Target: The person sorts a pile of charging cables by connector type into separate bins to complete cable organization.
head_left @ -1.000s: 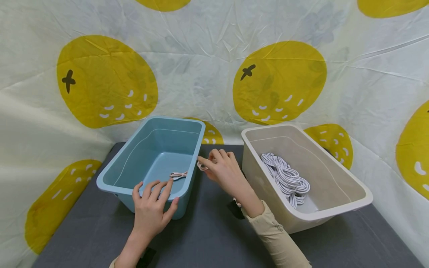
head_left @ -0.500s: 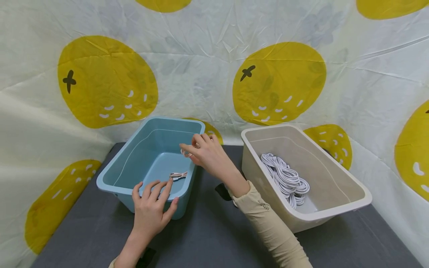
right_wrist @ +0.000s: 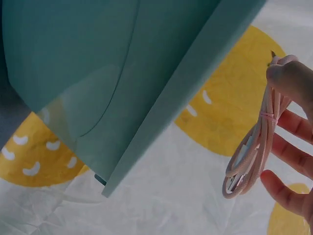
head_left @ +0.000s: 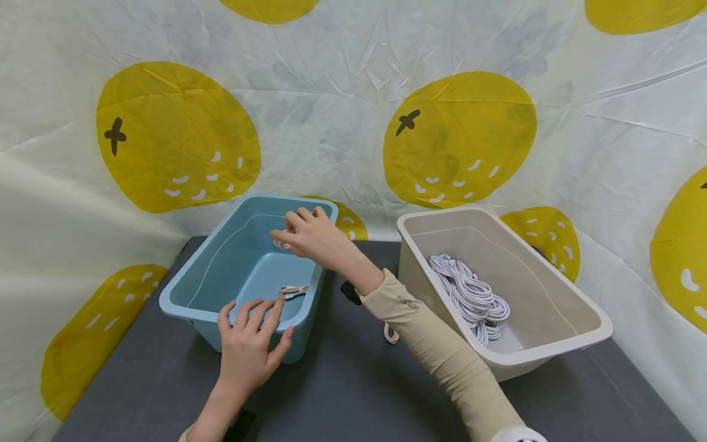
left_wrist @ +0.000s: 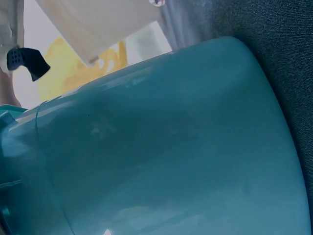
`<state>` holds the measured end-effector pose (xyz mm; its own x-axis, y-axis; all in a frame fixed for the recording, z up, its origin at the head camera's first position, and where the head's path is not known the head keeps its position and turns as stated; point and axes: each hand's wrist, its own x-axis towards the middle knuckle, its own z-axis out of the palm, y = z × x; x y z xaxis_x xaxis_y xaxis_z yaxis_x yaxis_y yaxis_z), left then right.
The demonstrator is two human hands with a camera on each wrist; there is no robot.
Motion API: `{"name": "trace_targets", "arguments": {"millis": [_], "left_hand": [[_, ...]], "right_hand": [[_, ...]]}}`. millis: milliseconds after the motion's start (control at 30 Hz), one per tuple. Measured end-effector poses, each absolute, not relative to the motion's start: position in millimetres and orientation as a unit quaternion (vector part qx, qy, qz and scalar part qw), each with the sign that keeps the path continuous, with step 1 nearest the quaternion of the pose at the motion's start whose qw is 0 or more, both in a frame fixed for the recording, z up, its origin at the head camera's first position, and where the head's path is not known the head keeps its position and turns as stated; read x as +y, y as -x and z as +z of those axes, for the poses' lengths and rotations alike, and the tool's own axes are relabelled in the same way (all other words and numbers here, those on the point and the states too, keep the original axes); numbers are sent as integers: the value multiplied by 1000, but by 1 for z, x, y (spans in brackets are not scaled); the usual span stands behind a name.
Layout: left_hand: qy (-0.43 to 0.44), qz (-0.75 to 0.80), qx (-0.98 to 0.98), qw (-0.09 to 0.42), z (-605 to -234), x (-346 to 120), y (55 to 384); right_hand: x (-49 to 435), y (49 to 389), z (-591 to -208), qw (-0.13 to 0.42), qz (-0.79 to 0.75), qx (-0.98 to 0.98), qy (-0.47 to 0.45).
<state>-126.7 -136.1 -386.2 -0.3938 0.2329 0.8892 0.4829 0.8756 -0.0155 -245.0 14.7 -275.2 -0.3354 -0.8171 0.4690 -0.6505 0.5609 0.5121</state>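
Observation:
In the head view my right hand [head_left: 315, 236] is above the blue bin [head_left: 182, 310], over its far right part. The right wrist view shows it pinching a pink charging cable [right_wrist: 261, 129], coiled and tied at the middle, between thumb and fingers. My left hand [head_left: 248, 337] rests on the bin's near rim, fingers spread over the edge. Inside the bin, close by its fingertips, lies another bundled cable [head_left: 294, 290]. On the dark table, partly hidden by the right sleeve, a looped pink cable [head_left: 391, 334] shows.
A beige bin [head_left: 552, 294] stands on the right, holding a heap of white coiled cables [head_left: 469, 294]. The dark tabletop [head_left: 342, 380] runs between and in front of the bins. Behind hangs a pale curtain [head_left: 326, 135] with yellow fruit shapes.
My right hand has moved left and up with the pink charging cable, from outside the blue bin's right rim to over its inside. The left hand has stayed put.

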Motion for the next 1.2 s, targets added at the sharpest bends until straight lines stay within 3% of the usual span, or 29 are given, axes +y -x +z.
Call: {"name": "trace_targets", "arguments": {"millis": [333,933,1200], "left_hand": [[218,-125,-824,508,-386,-135,127],[217,-125,-828,502,-388,-137,128],[218,-127,-826,504,-387,-137,128]], "right_hand": [[-5,265,-275,354,-122,-806,-459],[0,280,-278,266,-82,-848,-451],[9,275,-277,291,-73,-844,-445]]}}
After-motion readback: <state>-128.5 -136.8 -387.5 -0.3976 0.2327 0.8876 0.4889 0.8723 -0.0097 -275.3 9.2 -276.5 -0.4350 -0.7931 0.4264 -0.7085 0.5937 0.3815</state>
